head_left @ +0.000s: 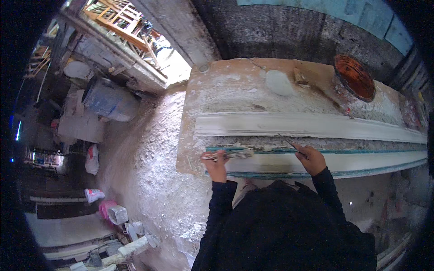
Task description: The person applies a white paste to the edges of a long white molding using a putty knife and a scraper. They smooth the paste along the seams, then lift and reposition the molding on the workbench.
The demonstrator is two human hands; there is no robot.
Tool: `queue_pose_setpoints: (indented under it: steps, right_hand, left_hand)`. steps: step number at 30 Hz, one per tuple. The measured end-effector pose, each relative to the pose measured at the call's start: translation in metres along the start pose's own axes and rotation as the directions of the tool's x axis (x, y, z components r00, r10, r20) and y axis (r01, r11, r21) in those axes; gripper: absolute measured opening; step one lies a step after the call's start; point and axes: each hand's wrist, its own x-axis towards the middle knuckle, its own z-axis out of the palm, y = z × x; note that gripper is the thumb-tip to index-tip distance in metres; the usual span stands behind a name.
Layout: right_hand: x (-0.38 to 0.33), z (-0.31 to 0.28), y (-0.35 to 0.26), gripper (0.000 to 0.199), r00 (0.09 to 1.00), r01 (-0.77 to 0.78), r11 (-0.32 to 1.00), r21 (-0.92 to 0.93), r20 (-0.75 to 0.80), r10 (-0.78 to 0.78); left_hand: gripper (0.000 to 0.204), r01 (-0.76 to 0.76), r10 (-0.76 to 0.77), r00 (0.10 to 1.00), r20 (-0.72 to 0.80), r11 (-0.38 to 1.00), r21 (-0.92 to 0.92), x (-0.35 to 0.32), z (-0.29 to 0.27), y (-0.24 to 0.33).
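Note:
My left hand (216, 168) is closed round a plaster-smeared flat brush (238, 155), which lies crosswise over the left end of a long, teal-edged mould (266, 174). My right hand (312, 161) grips a thin, dark, pointed tool like a small spatula (286, 140), its tip slanting away and left over the gap between the two long pieces. A pale surface fills the mould along its length. Parallel to it, on the far side, lies a white moulding strip (253, 123). Whether the spatula's tip touches the strip, I cannot tell.
An orange-lined bucket (355, 77) stands at the far right of the plaster-strewn table (217, 86). Near the far edge lie a pale round patch (279, 83) and a small block (300, 76). A blue barrel (110, 99) stands left, beyond the whitened floor.

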Motion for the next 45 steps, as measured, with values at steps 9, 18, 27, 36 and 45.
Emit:
queue_pose_setpoints:
  steps: [9, 18, 27, 36, 45]
  right_hand:
    - [-0.034, -0.026, 0.051, 0.034, 0.991, -0.124, 0.992, -0.011, -0.054, 0.124]
    - [-0.062, -0.035, 0.096, 0.036, 0.983, -0.09, 0.995, 0.049, -0.158, 0.097]
    - [-0.118, -0.08, 0.155, 0.037, 0.964, -0.242, 0.97, 0.019, -0.113, 0.242]
    - [-0.127, -0.073, 0.178, 0.041, 0.934, -0.296, 0.953, 0.063, -0.189, 0.303]
    - [0.012, -0.043, 0.167, 0.054, 0.946, -0.15, 0.942, -0.3, -0.321, 0.049]
  left_hand:
    - [0.029, -0.361, 0.605, 0.728, -0.323, 0.739, 0.57, 0.061, -0.088, 0.052]
    - [0.043, 0.395, -0.311, 0.856, 0.412, 0.909, -0.134, -0.099, 0.159, -0.015]
    - [0.023, -0.659, 0.413, 0.611, 0.676, -0.207, 0.723, 0.059, -0.062, -0.124]
    - [0.035, -0.582, 0.79, 0.591, 0.163, 0.278, 0.764, 0.037, -0.007, 0.02]
    - [0.013, -0.807, 0.519, 0.518, 0.68, 0.56, 0.188, -0.044, 0.224, -0.036]
